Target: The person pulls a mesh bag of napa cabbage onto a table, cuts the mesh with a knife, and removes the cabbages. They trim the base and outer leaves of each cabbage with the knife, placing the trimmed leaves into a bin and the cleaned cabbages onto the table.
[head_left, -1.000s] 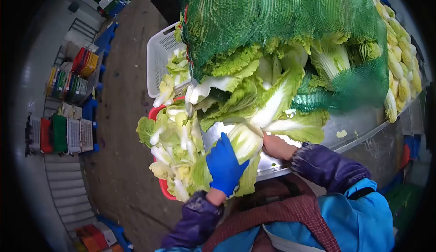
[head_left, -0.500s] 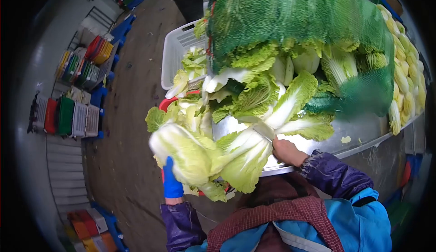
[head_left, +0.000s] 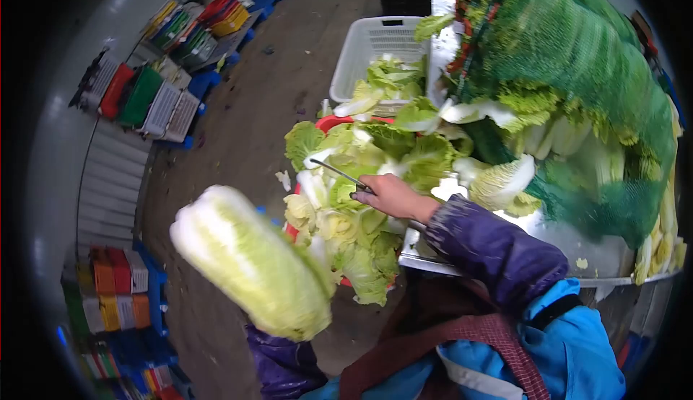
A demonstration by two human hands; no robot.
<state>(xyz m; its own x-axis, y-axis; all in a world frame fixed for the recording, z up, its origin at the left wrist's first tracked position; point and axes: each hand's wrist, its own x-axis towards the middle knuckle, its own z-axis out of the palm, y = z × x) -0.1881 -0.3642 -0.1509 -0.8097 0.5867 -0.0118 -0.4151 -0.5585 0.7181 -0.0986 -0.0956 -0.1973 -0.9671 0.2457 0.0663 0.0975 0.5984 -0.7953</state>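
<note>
A trimmed napa cabbage (head_left: 253,263), pale and tilted, is held up at the lower left. My left hand (head_left: 269,216) is behind it; only bits of its blue glove show at the cabbage's far side. My bare right hand (head_left: 395,196) is closed round the handle of a knife (head_left: 336,171), whose blade points left over a heap of loose cabbage leaves (head_left: 361,220). Those leaves fill a red tub (head_left: 328,122) below the knife. Just right of my right hand, a cut cabbage piece (head_left: 505,182) lies on the metal table (head_left: 577,252).
A green mesh sack (head_left: 570,61) full of napa cabbages covers much of the table. Behind the tub stands a white plastic basket (head_left: 350,54) with leaf scraps. Trimmed cabbages (head_left: 653,256) line the far right. Stacked crates (head_left: 133,97) on blue pallets stand across the floor.
My left hand has brought the cabbage down and left, away from the outer leaves. My right hand with the knife has moved left over the tub. The view has swung left.
</note>
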